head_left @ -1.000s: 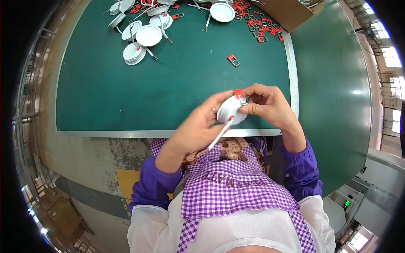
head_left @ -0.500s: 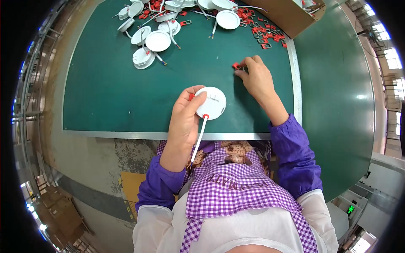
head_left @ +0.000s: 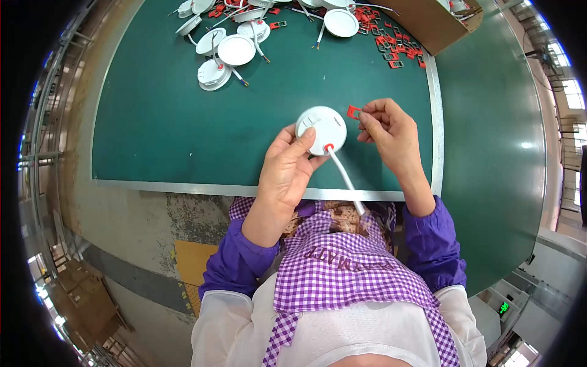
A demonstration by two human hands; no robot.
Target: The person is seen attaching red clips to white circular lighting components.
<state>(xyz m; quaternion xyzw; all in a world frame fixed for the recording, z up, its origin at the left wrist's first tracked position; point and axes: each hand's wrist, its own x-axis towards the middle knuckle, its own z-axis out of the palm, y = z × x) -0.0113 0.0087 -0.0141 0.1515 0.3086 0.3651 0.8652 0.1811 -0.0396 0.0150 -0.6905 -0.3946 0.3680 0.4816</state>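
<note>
My left hand (head_left: 285, 164) grips a white round disc-shaped fitting (head_left: 325, 125) by its left side, thumb on the upper face and fingers underneath. A white cable (head_left: 343, 172) leaves the fitting through a red ring near its rim and hangs toward my apron, its end blurred. Just right of the fitting, above the green table, my right hand (head_left: 393, 133) pinches a small red rectangular clip (head_left: 353, 112) between thumb and fingertips. Clip and fitting are apart. The underside of the fitting is hidden.
Several similar white fittings (head_left: 236, 50) with cables lie toward the far left and middle of the green table (head_left: 165, 134). Loose red clips (head_left: 396, 63) are scattered at the far right, beside a cardboard box (head_left: 431, 27). A metal edge strip (head_left: 244, 191) borders the table's near side.
The fitting has moved right and up and turned, so its cable now slants right. My right hand has drawn slightly right and nearer, with the red clip showing more fully.
</note>
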